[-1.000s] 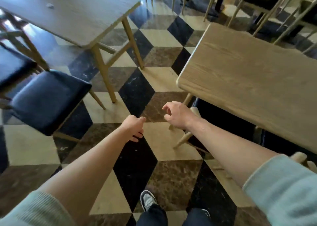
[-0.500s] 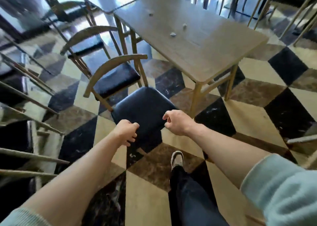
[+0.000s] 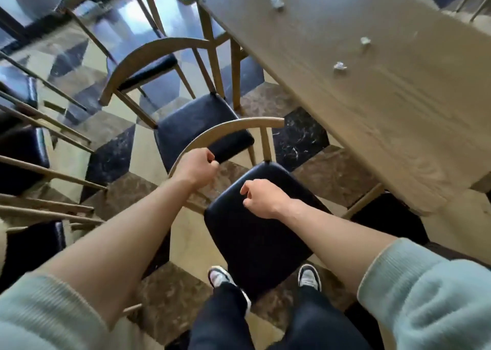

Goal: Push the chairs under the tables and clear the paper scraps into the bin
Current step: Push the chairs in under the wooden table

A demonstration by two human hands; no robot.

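Left hand (image 3: 195, 167) curled over the curved wooden backrest of the nearest chair (image 3: 255, 225), whether actually gripping it or just above it hard to tell. Right hand (image 3: 263, 198) loosely curled above the dark seat, holding nothing. Chair pulled out from the counter (image 3: 385, 105), seat facing away from it, feet just behind. Second chair (image 3: 196, 126) just beyond, also out. Three paper scraps (image 3: 340, 66) lying on the counter's wooden top, apart from one another. Checkered floor (image 3: 300, 137) beneath.
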